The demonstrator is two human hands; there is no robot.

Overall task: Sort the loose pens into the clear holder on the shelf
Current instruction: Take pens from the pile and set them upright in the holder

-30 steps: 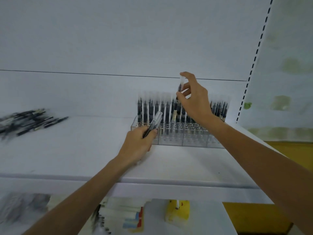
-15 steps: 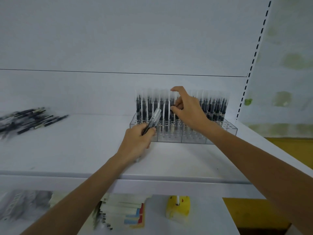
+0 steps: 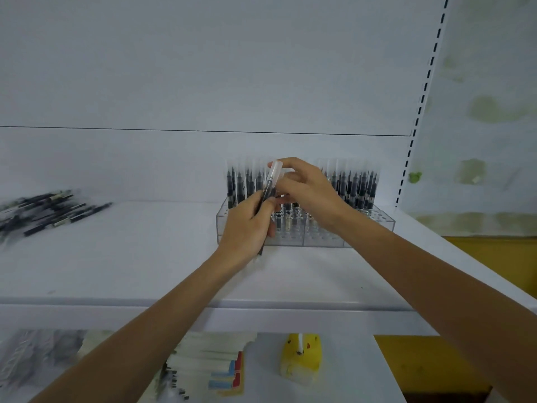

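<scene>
I read the left hand [image 3: 247, 225] as curled round the lower barrel of a black pen [image 3: 269, 184] with a clear cap. The pen stands nearly upright, tipped a little to the right, with its cap end rising above the knuckles. The right hand [image 3: 308, 193] meets it from the right: the forefinger arches over the top of the cap and the thumb closes on the barrel just below, so both hands have hold of the same pen. I cannot tell whether the left hand holds more pens beneath it.

The pen is in the air in front of the left half of the clear holder [image 3: 377, 225]. The holder sits toward the back right of the white shelf [image 3: 145, 257], near the back panel. Rows of capped pens [image 3: 357, 184] stand upright in it, and some front holes at its right end show nothing in them.

A blurred heap of loose pens [image 3: 49, 210] lies at the far left of the shelf, well apart from the holder. On the shelf below I can see a stack of paper pads [image 3: 209, 365] and a yellow packet [image 3: 300, 359] beside it.
</scene>
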